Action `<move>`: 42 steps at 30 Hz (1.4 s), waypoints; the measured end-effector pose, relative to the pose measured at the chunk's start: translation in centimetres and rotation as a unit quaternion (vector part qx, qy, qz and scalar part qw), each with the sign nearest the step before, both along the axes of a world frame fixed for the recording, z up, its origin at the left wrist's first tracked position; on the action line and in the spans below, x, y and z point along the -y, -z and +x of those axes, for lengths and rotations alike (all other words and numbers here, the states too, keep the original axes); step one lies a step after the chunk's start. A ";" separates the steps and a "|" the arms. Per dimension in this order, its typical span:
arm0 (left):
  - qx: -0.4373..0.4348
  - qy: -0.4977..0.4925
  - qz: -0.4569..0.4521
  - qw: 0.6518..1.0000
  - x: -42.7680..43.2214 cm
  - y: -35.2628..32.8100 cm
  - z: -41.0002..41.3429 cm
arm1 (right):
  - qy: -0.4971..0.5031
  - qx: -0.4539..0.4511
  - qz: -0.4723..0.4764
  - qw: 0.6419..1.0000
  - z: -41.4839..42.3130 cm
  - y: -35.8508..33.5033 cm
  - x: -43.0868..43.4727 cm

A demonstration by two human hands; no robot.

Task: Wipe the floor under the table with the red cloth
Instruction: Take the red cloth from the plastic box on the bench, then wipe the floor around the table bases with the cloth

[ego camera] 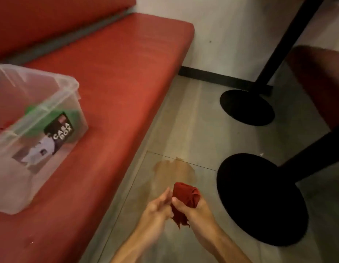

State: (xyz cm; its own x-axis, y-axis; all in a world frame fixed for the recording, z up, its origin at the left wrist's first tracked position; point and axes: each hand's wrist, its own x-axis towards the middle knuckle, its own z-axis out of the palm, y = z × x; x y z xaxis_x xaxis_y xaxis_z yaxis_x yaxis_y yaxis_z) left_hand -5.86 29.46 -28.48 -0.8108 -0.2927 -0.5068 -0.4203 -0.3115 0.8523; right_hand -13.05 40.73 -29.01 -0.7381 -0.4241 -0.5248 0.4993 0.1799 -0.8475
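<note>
Red cloth bunched in right grip, held above the floor.
Right grip: fingers and thumb curled tight round the cloth, loose end hanging below. Left grip: fingers against the cloth's left side; motion blur, cannot tell if pinching. Brown wet stain on floor just beyond both grips. Round black table base right of right grip; second base farther off. Red padded seat left of left grip, carrying a clear plastic box.
</note>
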 end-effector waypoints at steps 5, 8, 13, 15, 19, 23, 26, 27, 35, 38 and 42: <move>-0.030 0.005 -0.044 0.999 0.4 11.7 -4.4 | 0.009 -0.025 0.046 0.999 -5.1 11.3 -0.8; -0.028 0.018 -0.115 0.993 2.3 18.8 -6.8 | 0.022 -0.012 0.038 0.999 -7.5 16.0 -0.9; -0.014 -0.026 -0.313 0.949 9.1 28.0 -10.6 | 0.032 -0.045 0.044 0.998 -12.1 20.4 -1.8; 0.008 0.007 -0.425 0.905 12.4 30.2 -11.8 | 0.034 -0.067 0.050 0.996 -13.9 21.4 -2.1; 0.075 0.136 -0.555 0.817 16.0 33.4 -13.3 | 0.044 -0.129 0.079 0.988 -17.5 23.1 -1.6; 0.124 0.172 -0.596 0.775 16.0 35.3 -14.0 | 0.028 -0.244 0.190 0.951 -22.5 24.9 0.0; 0.123 0.169 -0.604 0.769 16.4 36.1 -14.1 | 0.024 -0.334 0.275 0.901 -26.2 26.2 1.3; 0.121 0.170 -0.605 0.769 16.6 36.1 -14.1 | 0.022 -0.354 0.306 0.883 -27.2 26.7 1.7; 0.123 0.176 -0.600 0.771 16.7 36.3 -14.3 | -0.056 -0.357 0.520 0.774 -27.4 32.8 6.2; 0.128 0.173 -0.595 0.774 16.3 36.3 -14.4 | -0.050 -0.360 0.528 0.767 -26.8 33.2 8.3; 0.129 0.165 -0.596 0.775 16.0 36.6 -14.3 | -0.098 -0.411 0.470 0.775 -25.8 33.3 12.1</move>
State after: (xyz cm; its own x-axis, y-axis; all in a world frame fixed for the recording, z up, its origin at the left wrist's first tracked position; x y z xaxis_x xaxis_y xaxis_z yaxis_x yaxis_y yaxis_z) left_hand -20.11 13.42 -65.06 -0.8581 -0.4759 -0.1928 -0.5134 0.7939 0.3258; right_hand -38.84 28.60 -62.35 -0.9567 -0.2857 -0.0564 -0.2548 0.9150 -0.3129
